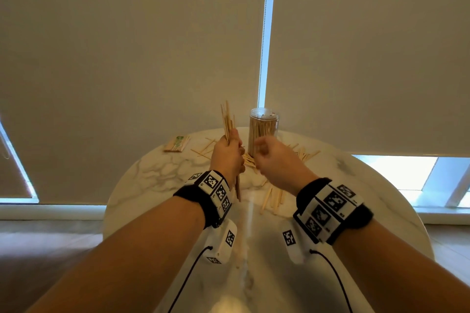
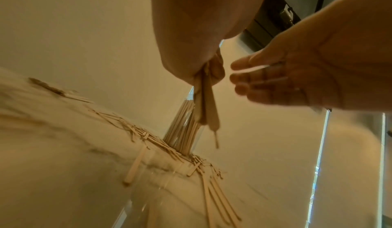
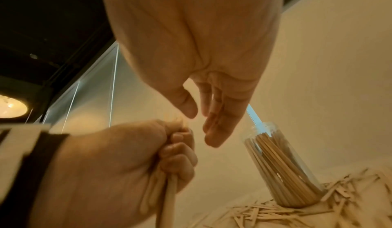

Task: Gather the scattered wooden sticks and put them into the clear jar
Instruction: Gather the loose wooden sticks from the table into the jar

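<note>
My left hand (image 1: 227,152) clenches a bundle of sticks (image 1: 227,119) mid-length; my right hand (image 1: 273,157) hangs loose, empty. They look light, stiff and slippery, so I'd squeeze firmly near the clear jar (image 1: 263,129).

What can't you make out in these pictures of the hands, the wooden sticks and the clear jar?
- Count of thin wooden sticks in the left hand: head view, the fist hides the bundle's middle.
- Print on the flat paper packet: head view, too small.
- Base of the clear plastic jar: head view, the right hand covers it.
- Whether the right fingers hold a stick: left wrist view, blurred.
</note>
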`<state>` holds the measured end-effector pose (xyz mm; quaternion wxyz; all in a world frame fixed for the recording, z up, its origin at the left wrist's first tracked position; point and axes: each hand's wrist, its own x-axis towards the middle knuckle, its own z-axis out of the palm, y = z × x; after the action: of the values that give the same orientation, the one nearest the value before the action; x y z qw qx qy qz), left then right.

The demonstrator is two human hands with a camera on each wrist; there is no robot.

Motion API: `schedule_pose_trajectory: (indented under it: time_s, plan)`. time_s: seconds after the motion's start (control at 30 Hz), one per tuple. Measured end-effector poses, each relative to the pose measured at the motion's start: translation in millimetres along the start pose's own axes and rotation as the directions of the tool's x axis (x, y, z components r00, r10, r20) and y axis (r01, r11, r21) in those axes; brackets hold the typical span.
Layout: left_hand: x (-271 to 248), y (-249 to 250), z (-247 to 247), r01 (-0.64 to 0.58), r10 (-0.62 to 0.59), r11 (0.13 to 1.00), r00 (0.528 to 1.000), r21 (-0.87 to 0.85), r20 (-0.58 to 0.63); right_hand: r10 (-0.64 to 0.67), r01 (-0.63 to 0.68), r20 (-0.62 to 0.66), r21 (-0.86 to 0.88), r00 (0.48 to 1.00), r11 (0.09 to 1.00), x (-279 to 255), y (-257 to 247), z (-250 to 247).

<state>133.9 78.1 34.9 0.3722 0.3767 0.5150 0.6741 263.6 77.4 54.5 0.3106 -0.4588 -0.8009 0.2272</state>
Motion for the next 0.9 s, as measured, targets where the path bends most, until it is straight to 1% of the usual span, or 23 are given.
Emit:
schedule_pose_trajectory:
  time_s: [0.03, 0.07, 0.13, 0.17, 0.2, 0.23, 0.3, 0.37, 0.43, 0.47, 0.5, 0.53, 0.57, 0.6, 0.63, 0.67, 0.7, 0.73, 0.77, 0.8, 0.83, 0.87, 0.9]
  plan:
    - [-2.1, -1.6, 1.2, 0.012, -0.012, 1.000, 1.000, -0.009, 0.027, 0.012, -0.010, -0.050, 0.055, 0.999, 0.998, 4.4, -2.9, -3.9]
    - [-5.2, -2.1, 3.0, 0.022, -0.021, 0.999, 0.998, -0.024, 0.053, 0.040, -0.032, -0.061, 0.117, 0.997, 0.993, 9.5, -5.1, -5.8]
    - [-12.0, 1.8, 6.6, 0.029, -0.023, 0.998, 0.996, -0.061, 0.091, 0.086, -0.086, 0.014, 0.281, 0.996, 0.956, 14.6, -10.4, -7.1]
    - [-14.1, 5.3, 8.1, 0.029, -0.021, 0.997, 0.994, -0.078, 0.103, 0.091, -0.106, 0.059, 0.341, 0.994, 0.934, 13.9, -12.8, -6.8]
    - [-14.7, 8.6, 8.7, 0.026, -0.015, 0.995, 0.993, -0.095, 0.113, 0.081, -0.104, 0.078, 0.359, 0.994, 0.928, 13.0, -13.8, -6.4]
    - [-14.9, 12.0, 7.7, 0.018, -0.004, 0.994, 0.992, -0.107, 0.128, 0.050, -0.069, 0.061, 0.357, 0.997, 0.931, 11.1, -14.5, -6.2]
    - [-14.2, 13.7, 3.8, -0.006, 0.016, 0.998, 0.982, -0.057, 0.186, -0.030, 0.040, -0.035, 0.355, 0.999, 0.934, 9.8, -14.4, -10.0]
    - [-17.9, 9.7, 0.5, -0.018, -0.009, 0.996, 0.957, 0.088, 0.290, -0.062, 0.120, -0.168, 0.364, 0.984, 0.924, 14.5, -19.5, -20.7]
    - [-26.0, 4.4, 1.0, -0.028, -0.057, 0.979, 0.913, 0.201, 0.404, -0.080, 0.166, -0.282, 0.296, 0.956, 0.941, 20.5, -27.2, -32.4]
    - [-30.1, 3.1, 3.1, -0.030, -0.074, 0.975, 0.889, 0.218, 0.452, -0.083, 0.151, -0.286, 0.222, 0.955, 0.963, 25.4, -28.7, -36.1]
    - [-33.5, 2.8, 5.9, -0.024, -0.082, 0.977, 0.871, 0.210, 0.485, -0.080, 0.111, -0.229, 0.127, 0.970, 0.986, 27.3, -31.7, -39.0]
    - [-35.5, 3.4, 8.6, -0.011, -0.085, 0.982, 0.864, 0.188, 0.497, -0.070, 0.076, -0.131, 0.035, 0.989, 0.997, 29.6, -32.1, -37.9]
    - [-35.3, 4.4, 10.1, 0.000, -0.087, 0.985, 0.867, 0.173, 0.491, -0.064, 0.063, -0.036, -0.020, 0.997, 0.998, 30.6, -31.5, -35.8]
    - [-34.8, 5.6, 11.0, 0.012, -0.091, 0.986, 0.873, 0.165, 0.480, -0.065, 0.065, 0.007, -0.038, 0.998, 0.997, 31.2, -30.2, -33.4]
    - [-34.0, 6.9, 11.0, 0.019, -0.090, 0.988, 0.877, 0.154, 0.472, -0.079, 0.079, -0.004, -0.025, 0.997, 0.997, 30.3, -29.8, -32.3]
    - [-32.6, 7.9, 10.5, 0.021, -0.082, 0.990, 0.883, 0.136, 0.462, -0.089, 0.089, -0.049, 0.013, 0.995, 0.996, 28.2, -29.8, -32.4]
    - [-30.9, 9.8, 9.4, 0.019, -0.067, 0.993, 0.896, 0.114, 0.438, -0.072, 0.081, -0.102, 0.081, 0.992, 0.993, 26.2, -29.2, -32.1]
    - [-27.9, 12.2, 7.7, 0.017, -0.050, 0.996, 0.918, 0.087, 0.394, -0.038, 0.059, -0.138, 0.154, 0.990, 0.986, 23.5, -27.4, -31.4]
    - [-23.3, 14.6, 5.2, 0.021, -0.034, 0.999, 0.943, 0.043, 0.332, -0.002, 0.030, -0.146, 0.189, 0.989, 0.981, 20.3, -25.5, -30.2]
    - [-17.2, 17.0, 2.6, 0.032, -0.025, 0.999, 0.965, -0.023, 0.259, 0.031, -0.009, -0.119, 0.178, 0.992, 0.984, 17.4, -20.6, -27.2]
    - [-10.1, 20.2, 0.1, 0.046, -0.027, 0.994, 0.982, -0.101, 0.185, 0.058, -0.052, -0.045, 0.131, 0.997, 0.990, 13.3, -16.0, -24.1]
    - [-3.9, 24.3, -2.4, 0.059, -0.038, 0.982, 0.992, -0.177, 0.119, 0.096, -0.103, 0.087, 0.083, 0.992, 0.991, 8.5, -11.7, -20.6]
    - [1.0, 27.8, -4.6, 0.067, -0.052, 0.966, 0.996, -0.250, 0.067, 0.145, -0.164, 0.252, 0.053, 0.957, 0.985, 3.4, -9.0, -17.0]
